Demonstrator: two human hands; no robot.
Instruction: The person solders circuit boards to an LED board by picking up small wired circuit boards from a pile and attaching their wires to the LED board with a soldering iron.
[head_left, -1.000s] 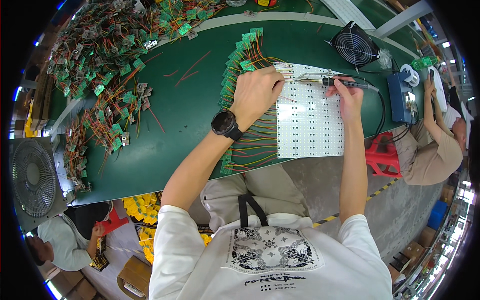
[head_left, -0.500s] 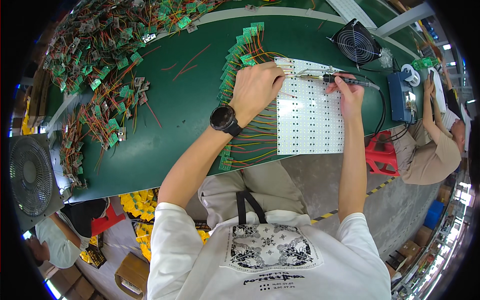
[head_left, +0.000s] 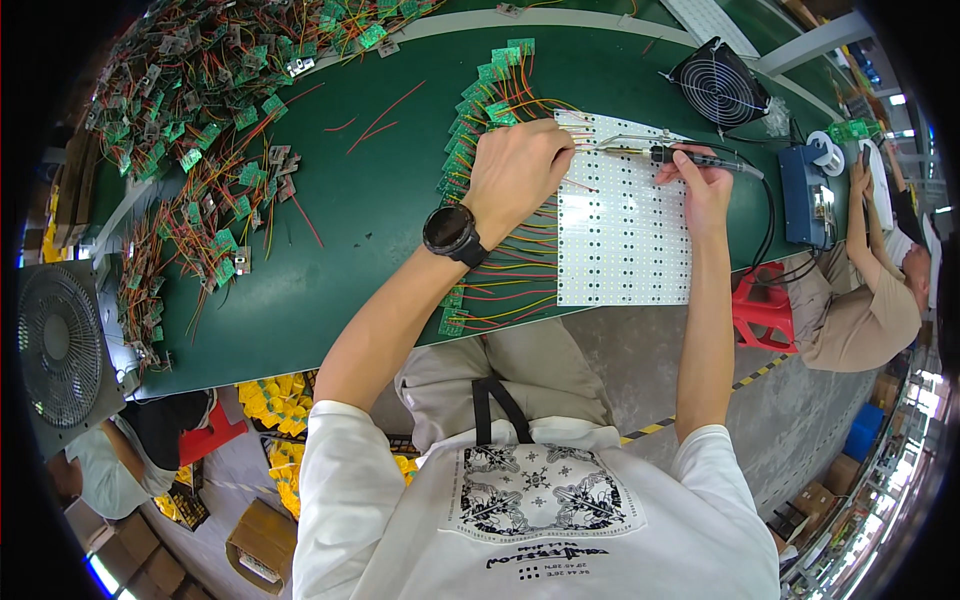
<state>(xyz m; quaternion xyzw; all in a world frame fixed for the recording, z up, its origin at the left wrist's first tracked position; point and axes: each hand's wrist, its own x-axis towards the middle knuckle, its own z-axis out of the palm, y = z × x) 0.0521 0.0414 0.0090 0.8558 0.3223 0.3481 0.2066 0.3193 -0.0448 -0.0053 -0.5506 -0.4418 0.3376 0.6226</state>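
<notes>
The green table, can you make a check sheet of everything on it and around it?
Surface: green table, curved front edge.
Job's things: white LED panel; soldering iron.
Clutter: heaps of small green boards with red and orange wires.
Hands: left hand presses the panel's left edge; right hand holds the iron.
Cables: black cord to blue station.
Surroundings: black fan, grey fan, red stool, seated co-worker.

A white LED panel (head_left: 625, 225) lies flat at the green table's (head_left: 350, 240) near edge (overhanging slightly); a black-handled soldering iron (head_left: 680, 155) rests tip-down near its far edge.
</notes>
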